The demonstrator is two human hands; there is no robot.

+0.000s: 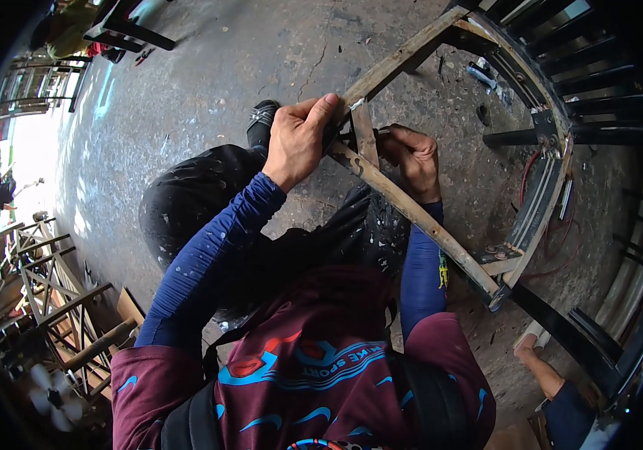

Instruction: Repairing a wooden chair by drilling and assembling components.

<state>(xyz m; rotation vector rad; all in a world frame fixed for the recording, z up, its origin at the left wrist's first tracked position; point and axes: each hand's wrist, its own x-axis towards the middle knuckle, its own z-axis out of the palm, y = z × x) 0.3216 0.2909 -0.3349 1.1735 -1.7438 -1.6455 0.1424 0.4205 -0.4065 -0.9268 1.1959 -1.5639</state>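
A: Where is the frame (445, 242) lying, and what is holding it?
B: It is slanting across the person's front, right of the knees. The left hand (296, 144) is gripping its nearest-left corner, thumb pressing along the edge, apparently for steadiness.
A: And the right hand (414, 157)?
B: Its forearm is passing beneath the lower rail; its fingers are curling beside the corner brace (364, 135), presumably because the inner side is offering access. Whether they are pinching anything, I cannot tell.
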